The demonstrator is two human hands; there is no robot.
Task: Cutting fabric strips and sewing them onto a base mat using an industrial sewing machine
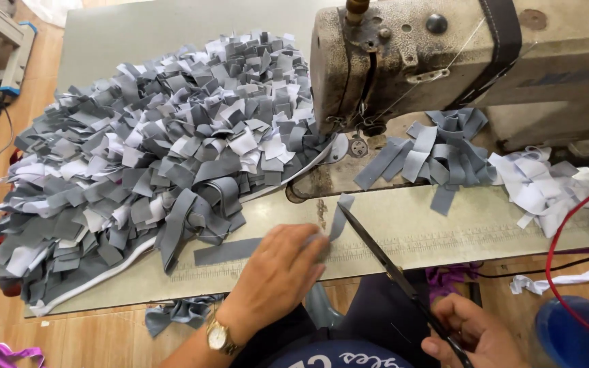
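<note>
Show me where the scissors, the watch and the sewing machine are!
scissors point(383, 259), head view, on the dark blades.
watch point(218, 336), head view, on its round face.
sewing machine point(403, 48), head view, on its worn metal head.

Grey sewing table point(444, 232); shaggy strip mat point(151, 157), sewing machine point(458, 61), strip piles point(438, 157)

Sewing workshop, worn industrial sewing machine point(444, 61) on a work table point(138, 27), heaps of cut fabric strips point(158, 150)

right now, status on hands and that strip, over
Left hand pinning grey strip to table. Right hand holds scissors, blades at strip end. Rug beside, not blocking.
</note>
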